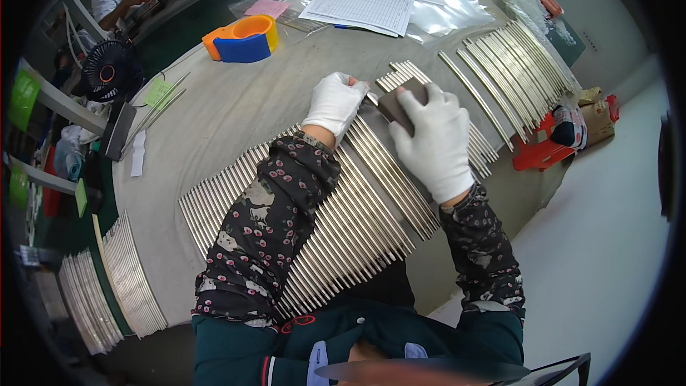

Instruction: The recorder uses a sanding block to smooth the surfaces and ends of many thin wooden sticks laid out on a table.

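Across the near part of the counter (214,121), slim metal rods (350,221) are laid side by side in a broad row, with a narrower group (391,171) set to its right across a thin gap. A brown block (397,109) is gripped by the white-gloved right hand (437,139), its fingers curled around the sides, near the rods' upper ends; whether metal is being pressed cannot be told. The white-gloved left hand (334,106) is held just beside it, fingers partly closed; whether a rod is pinched there cannot be confirmed.

Rolling is judged the chief risk: the rods appear round and are placed close to the near edge, so one could be sent off by a hard sideways push. The two sets could be mixed, given the narrow gap. Rods could be dragged askew by the patterned left sleeve (268,207), which is extended over the row. The left fingers could be scuffed, should the block slip.
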The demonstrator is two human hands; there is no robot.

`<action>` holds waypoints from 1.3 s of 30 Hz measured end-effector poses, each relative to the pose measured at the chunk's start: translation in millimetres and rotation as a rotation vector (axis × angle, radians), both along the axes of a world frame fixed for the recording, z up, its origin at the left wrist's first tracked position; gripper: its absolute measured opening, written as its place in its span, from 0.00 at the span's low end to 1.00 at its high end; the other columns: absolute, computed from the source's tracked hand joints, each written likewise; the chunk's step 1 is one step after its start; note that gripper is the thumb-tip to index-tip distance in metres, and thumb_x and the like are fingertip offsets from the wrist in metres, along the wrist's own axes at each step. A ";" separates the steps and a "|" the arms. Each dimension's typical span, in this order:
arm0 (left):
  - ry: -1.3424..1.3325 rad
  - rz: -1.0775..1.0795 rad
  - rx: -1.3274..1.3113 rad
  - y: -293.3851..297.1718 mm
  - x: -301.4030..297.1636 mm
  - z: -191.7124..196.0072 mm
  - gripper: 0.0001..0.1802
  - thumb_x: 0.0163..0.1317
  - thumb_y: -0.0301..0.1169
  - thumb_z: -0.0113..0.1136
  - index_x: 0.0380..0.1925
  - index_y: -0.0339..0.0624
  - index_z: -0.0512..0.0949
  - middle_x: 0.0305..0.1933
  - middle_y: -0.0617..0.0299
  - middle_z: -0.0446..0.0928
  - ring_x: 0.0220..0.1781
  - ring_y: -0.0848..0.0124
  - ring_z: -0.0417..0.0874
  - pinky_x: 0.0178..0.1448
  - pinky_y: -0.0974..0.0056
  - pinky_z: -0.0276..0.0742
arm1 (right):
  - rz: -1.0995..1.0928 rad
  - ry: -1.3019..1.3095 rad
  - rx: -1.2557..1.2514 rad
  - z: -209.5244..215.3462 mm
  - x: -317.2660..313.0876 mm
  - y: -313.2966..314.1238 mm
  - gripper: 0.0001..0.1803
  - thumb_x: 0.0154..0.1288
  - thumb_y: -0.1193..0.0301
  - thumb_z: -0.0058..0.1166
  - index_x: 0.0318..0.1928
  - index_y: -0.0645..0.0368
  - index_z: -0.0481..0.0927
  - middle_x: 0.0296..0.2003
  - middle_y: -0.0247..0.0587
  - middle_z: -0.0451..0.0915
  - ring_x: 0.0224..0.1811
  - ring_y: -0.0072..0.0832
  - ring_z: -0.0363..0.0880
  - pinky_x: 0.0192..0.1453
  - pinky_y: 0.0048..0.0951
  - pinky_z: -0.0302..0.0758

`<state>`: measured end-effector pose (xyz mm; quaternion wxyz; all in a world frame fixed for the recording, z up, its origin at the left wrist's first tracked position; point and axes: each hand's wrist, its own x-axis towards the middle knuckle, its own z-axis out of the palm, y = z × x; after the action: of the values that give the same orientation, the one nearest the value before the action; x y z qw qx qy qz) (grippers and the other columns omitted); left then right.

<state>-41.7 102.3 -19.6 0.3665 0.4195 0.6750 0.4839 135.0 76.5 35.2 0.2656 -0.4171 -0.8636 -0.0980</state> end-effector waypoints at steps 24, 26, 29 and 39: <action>0.214 0.009 0.062 -3.2 8.5 17.4 0.22 0.57 0.41 0.62 0.43 0.33 0.78 0.41 0.44 0.82 0.45 0.54 0.83 0.53 0.58 0.75 | -0.060 -0.126 -0.013 -12.7 77.7 -30.5 0.32 0.44 0.64 0.70 0.54 0.50 0.77 0.56 0.50 0.70 0.52 0.45 0.72 0.49 0.43 0.70; 0.304 -0.054 0.108 -5.5 -5.4 27.0 0.22 0.58 0.40 0.61 0.46 0.33 0.77 0.43 0.43 0.81 0.47 0.54 0.83 0.54 0.58 0.75 | -0.217 -0.154 0.041 -13.7 85.3 -24.5 0.32 0.45 0.65 0.69 0.55 0.50 0.76 0.57 0.50 0.70 0.53 0.45 0.72 0.48 0.44 0.70; 0.464 -0.180 0.177 -12.2 -30.7 39.9 0.19 0.59 0.37 0.60 0.46 0.35 0.78 0.44 0.46 0.81 0.49 0.53 0.82 0.55 0.59 0.75 | -0.190 -0.081 0.021 -11.6 87.6 -34.4 0.32 0.45 0.65 0.69 0.55 0.49 0.76 0.58 0.49 0.69 0.56 0.45 0.70 0.52 0.43 0.68; 0.972 -0.179 -0.159 -26.5 -39.4 29.7 0.22 0.47 0.53 0.67 0.34 0.49 0.83 0.44 0.55 0.77 0.52 0.56 0.75 0.53 0.54 0.74 | -0.039 -0.025 -0.230 -17.3 80.3 -71.0 0.35 0.42 0.64 0.70 0.56 0.51 0.77 0.58 0.51 0.68 0.58 0.46 0.67 0.56 0.43 0.65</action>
<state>-81.1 75.8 10.1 0.0802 0.6236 0.7638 0.1462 215.2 5.5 17.9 0.2031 -0.4604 -0.8641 -0.0088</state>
